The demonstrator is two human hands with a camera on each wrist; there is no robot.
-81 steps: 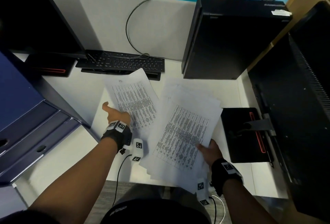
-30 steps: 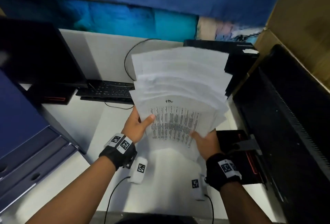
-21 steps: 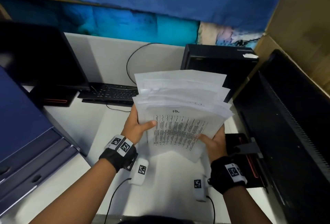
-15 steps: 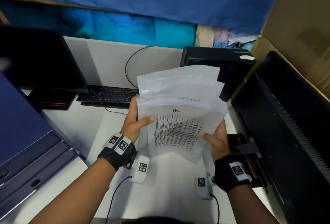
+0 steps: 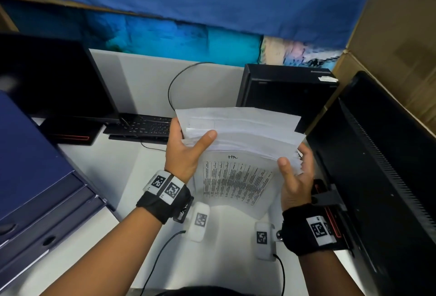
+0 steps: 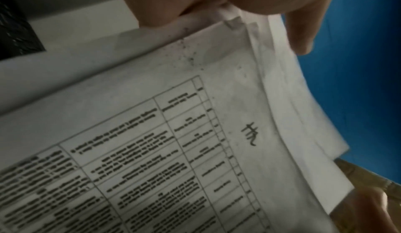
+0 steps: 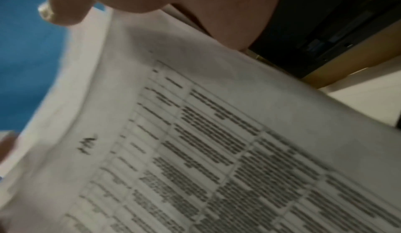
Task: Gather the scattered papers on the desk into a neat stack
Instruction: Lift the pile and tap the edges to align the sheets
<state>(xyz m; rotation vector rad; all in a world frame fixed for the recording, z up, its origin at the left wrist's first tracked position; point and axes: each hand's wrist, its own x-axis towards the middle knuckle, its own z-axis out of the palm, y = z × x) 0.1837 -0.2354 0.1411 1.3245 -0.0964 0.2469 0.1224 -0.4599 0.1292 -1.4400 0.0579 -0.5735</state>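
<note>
A sheaf of white papers [image 5: 238,177] stands upright over the white desk [image 5: 224,260], its front sheet printed with a table and a handwritten mark. The sheets behind stick up unevenly above it. My left hand [image 5: 188,140] grips the upper left edge, thumb across the front and fingers behind. My right hand [image 5: 295,161] holds the right edge, thumb on the front sheet. The left wrist view shows the papers [image 6: 195,133] under my left hand [image 6: 195,0]. In the right wrist view, the papers [image 7: 217,142] run below my right hand [image 7: 173,0].
A black keyboard [image 5: 146,128] and a dark monitor [image 5: 52,78] sit at the back left. A black computer tower [image 5: 283,90] stands behind the papers. Another monitor [image 5: 377,177] lines the right side. A blue drawer unit [image 5: 35,189] stands on the left.
The papers went from lying spread on the desk to upright between both hands. The tall fan of sheets has slid down closer together. Both hands moved up the sides.
</note>
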